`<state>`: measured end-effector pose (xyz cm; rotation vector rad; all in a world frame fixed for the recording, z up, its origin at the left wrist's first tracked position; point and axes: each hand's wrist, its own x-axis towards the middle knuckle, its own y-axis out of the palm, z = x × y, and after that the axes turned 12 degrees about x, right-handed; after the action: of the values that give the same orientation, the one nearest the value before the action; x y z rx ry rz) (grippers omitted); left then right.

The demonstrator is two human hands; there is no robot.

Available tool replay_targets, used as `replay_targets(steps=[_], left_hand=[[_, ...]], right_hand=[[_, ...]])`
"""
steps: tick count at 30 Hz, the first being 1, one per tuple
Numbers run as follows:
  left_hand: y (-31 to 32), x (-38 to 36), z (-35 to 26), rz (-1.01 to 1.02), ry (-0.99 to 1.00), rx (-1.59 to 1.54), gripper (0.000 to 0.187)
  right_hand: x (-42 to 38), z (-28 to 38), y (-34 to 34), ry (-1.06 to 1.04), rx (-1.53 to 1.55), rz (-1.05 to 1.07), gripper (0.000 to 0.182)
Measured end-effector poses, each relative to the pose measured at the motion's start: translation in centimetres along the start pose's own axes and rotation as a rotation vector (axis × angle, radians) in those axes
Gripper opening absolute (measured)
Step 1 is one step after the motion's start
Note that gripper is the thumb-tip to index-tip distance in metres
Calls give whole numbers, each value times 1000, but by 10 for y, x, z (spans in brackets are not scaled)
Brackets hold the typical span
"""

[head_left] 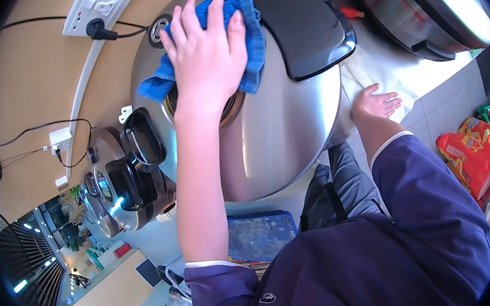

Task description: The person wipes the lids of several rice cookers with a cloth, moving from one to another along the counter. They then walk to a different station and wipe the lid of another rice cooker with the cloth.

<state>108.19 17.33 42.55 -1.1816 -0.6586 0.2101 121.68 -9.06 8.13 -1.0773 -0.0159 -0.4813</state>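
My left hand (208, 60) is spread over a blue cloth (251, 41), pressing it onto the rounded steel lid of a large rice cooker (289, 126). The cloth is bunched under my palm, and its folds stick out on both sides. Beneath my wrist is a round ringed fitting (232, 108), partly hidden. A glossy black handle or cover piece (307, 28) curves across the lid to the right of the cloth. My right hand (377, 103) lies open with fingers apart on a pale counter sheet (397, 90) beside the cooker, holding nothing visible.
Another steel cooker (424, 3) stands at upper right, with more cookers (122, 187) at left. A wall socket (90, 15) has a black plug (100, 30) and cord near the lid. On the right sits a red bag (472, 153); below is a blue-edged box (261, 236).
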Motion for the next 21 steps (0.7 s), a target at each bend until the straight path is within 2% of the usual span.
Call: replay_targets(steps=[7,16,21], left_hand=[[-31,-51,-22,2,40,-103,51],[-88,-131,-57,155,-84,-217,40],[-109,-183,-76,227,-148,-259,47]], right_hand=[[2,-2,4,-18,-72,30,78],[3,-1,7,-9,-157,46,77],[1,-1,9,16,-195,66,77]])
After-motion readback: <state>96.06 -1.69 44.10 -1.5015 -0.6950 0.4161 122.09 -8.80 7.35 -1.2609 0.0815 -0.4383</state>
